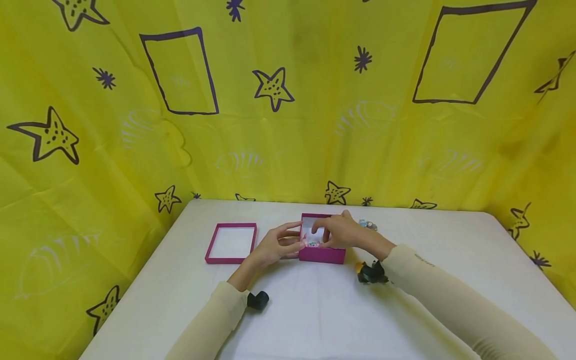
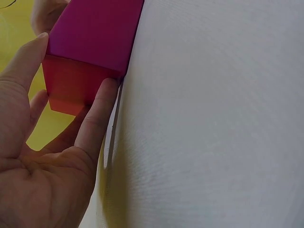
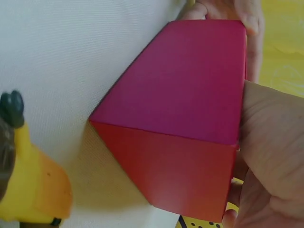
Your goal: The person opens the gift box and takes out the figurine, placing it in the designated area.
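Note:
A magenta box (image 1: pixel 321 255) with a white interior stands uncovered on the table. Small pink and mint-coloured pieces (image 1: pixel 312 244) lie inside it, too small to make out. Against the box's left side my left hand (image 1: pixel 272 246) rests its outstretched fingers, thumb at the upper edge; the left wrist view shows one fingertip (image 2: pixel 110 84) at the lower corner. Over the right rim my right hand (image 1: pixel 339 231) reaches into the box, index finger bent and thumb low near the pieces. Nothing shows between that thumb and index finger; its other fingers are partly hidden.
The matching lid (image 1: pixel 231 243) lies left of the box, white inside upward. Small bluish-grey items (image 1: pixel 368 224) sit behind my right wrist. A yellow object with dark parts (image 3: pixel 40 185) is near the box. A yellow patterned curtain (image 1: pixel 288 125) borders the white table (image 1: pixel 310 310).

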`<state>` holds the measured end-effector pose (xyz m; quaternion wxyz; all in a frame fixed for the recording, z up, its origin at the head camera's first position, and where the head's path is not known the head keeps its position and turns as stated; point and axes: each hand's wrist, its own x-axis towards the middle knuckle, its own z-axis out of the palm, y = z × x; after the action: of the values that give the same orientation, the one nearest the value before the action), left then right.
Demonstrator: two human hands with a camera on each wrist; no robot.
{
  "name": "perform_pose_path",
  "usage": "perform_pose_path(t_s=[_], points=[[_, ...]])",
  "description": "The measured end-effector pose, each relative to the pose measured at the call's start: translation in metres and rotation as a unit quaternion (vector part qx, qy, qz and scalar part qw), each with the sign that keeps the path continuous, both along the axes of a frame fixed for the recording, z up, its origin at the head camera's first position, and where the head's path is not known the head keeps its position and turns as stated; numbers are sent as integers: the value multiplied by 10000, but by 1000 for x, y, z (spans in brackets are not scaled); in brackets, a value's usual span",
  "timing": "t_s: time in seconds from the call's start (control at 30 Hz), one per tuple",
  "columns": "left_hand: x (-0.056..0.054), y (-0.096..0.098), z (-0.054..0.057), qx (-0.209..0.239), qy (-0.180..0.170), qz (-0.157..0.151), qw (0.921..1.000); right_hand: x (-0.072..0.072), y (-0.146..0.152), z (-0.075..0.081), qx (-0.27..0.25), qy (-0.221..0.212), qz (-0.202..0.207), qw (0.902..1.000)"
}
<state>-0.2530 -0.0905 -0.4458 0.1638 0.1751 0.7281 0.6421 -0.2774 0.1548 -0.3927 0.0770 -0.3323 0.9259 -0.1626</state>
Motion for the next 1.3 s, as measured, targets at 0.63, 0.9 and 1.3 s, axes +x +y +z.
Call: perform_pose_path(t_s=[0.63,0.9,1.3], points=[[0,-1,-4,-125,178,80,9997,-4,-11,-5,463,-137,-33,9988],[2,0,-6,-139,244,78,9996,-3,-12,-7,468,-262,-68,9985],[0,-1,-4,-225,283,81,9993,-3,-10,-6,424,-224,-109,9988]])
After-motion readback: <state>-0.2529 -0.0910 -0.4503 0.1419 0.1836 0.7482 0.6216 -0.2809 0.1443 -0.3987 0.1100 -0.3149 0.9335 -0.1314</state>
